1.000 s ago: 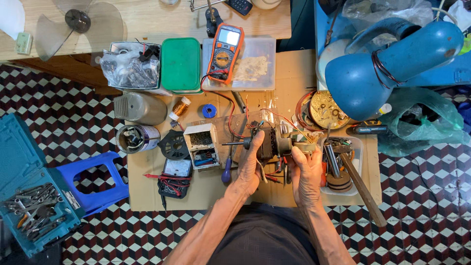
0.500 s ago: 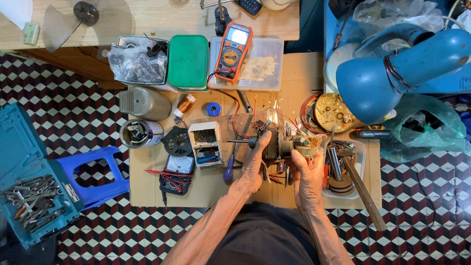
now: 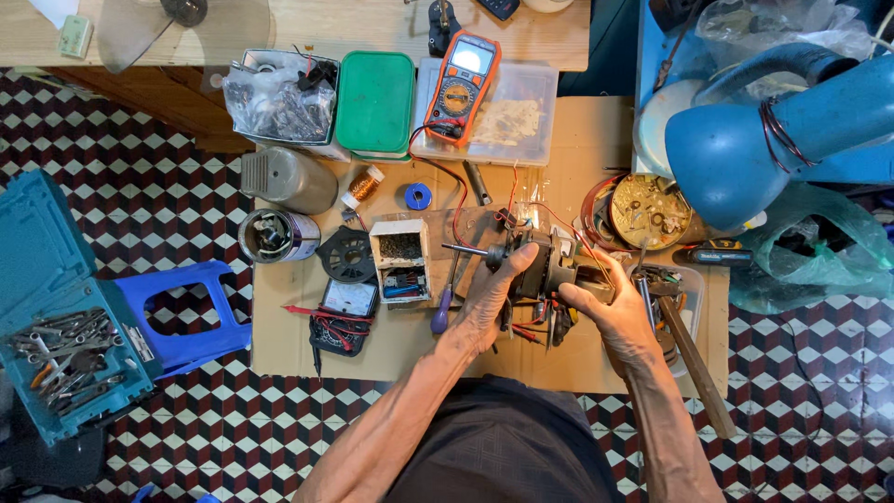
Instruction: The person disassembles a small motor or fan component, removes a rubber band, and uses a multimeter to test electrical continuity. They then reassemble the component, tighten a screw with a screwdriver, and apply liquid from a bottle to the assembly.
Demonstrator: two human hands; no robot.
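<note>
1. The left hand [image 3: 492, 296] is wrapped around the shaft end of a small electric motor [image 3: 545, 270], its fingers curled over the dark housing and gripping it
2. The right hand [image 3: 610, 312] grips the opposite end of the same motor, thumb on top, so the motor sits between the 2 hands, lifted just above the cardboard sheet [image 3: 577, 149]
3. A bare metal shaft [image 3: 464, 250] sticks out of the motor toward the left, past the left hand's fingertips; thin red wires run from the motor's top
4. Just left of the left hand lies a purple-handled screwdriver [image 3: 441, 312], and beside that an open small box [image 3: 401, 261] of parts
5. Further left sit an analogue meter [image 3: 343, 303] with red leads, a black round vent cover [image 3: 346, 253] and a metal cylinder [image 3: 277, 235]
6. Just right of the right hand lies a wooden-handled hammer [image 3: 694, 363], touching a clear tray of tools
7. Above, well apart from the hands, an orange multimeter [image 3: 460, 86] rests on a clear plastic container [image 3: 521, 116], next to a green lidded box [image 3: 374, 101]
8. A blue tool case [image 3: 56, 307] lies open on the tiled floor at far left
</note>
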